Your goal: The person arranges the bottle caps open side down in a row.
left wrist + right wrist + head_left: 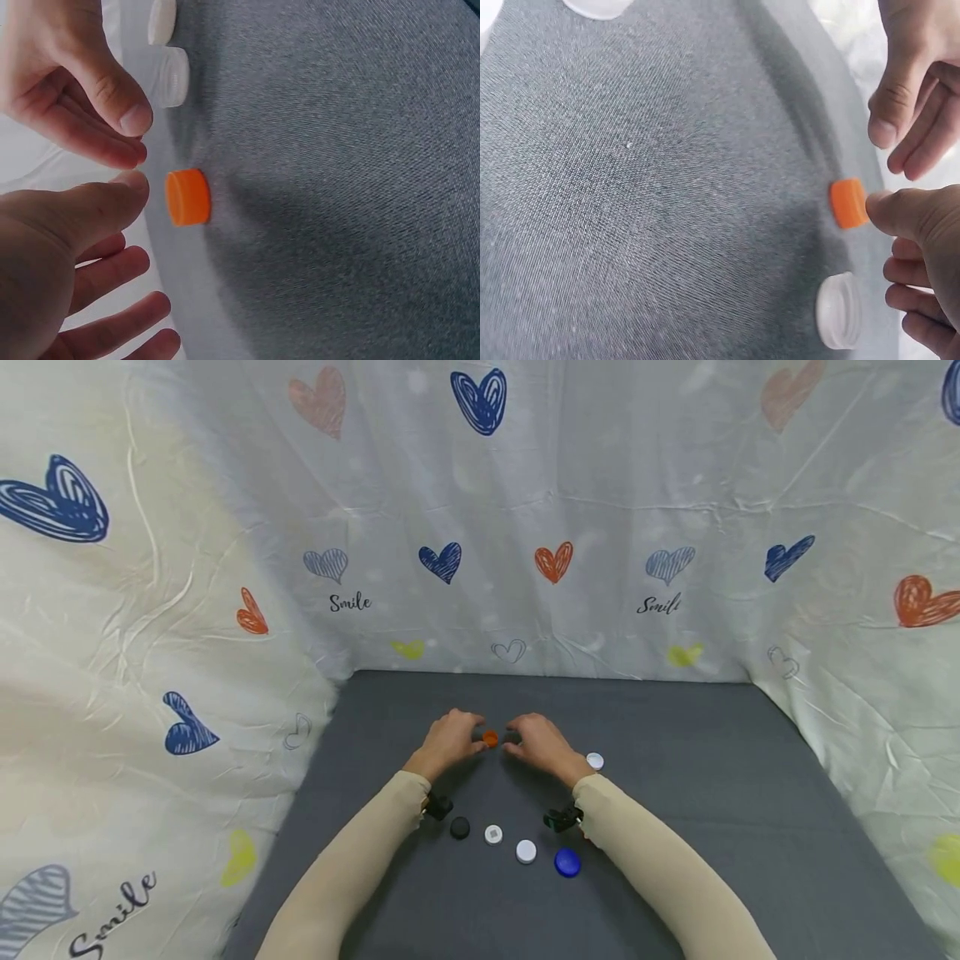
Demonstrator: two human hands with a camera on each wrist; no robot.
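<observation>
An orange bottle cap [490,739] stands on the dark grey tabletop between the two hands. My left hand [448,743] is just left of it, fingers loosely bent and holding nothing. On its other side hovers my right hand [543,747], likewise holding nothing, with thumb and fingers apart. In the right wrist view, the right thumb [892,212] overlaps the edge of the orange cap [848,202]; whether they touch I cannot tell. A clear cap [175,77] lies near the right hand in the left wrist view, with a white cap [161,21] beyond it.
Nearer the body lie a black cap [460,827], a small white cap [492,834], a larger white cap [526,852] and a blue cap [567,862]. Another white cap [595,761] is beside the right wrist. Heart-printed white cloth [510,610] surrounds the grey table [675,760].
</observation>
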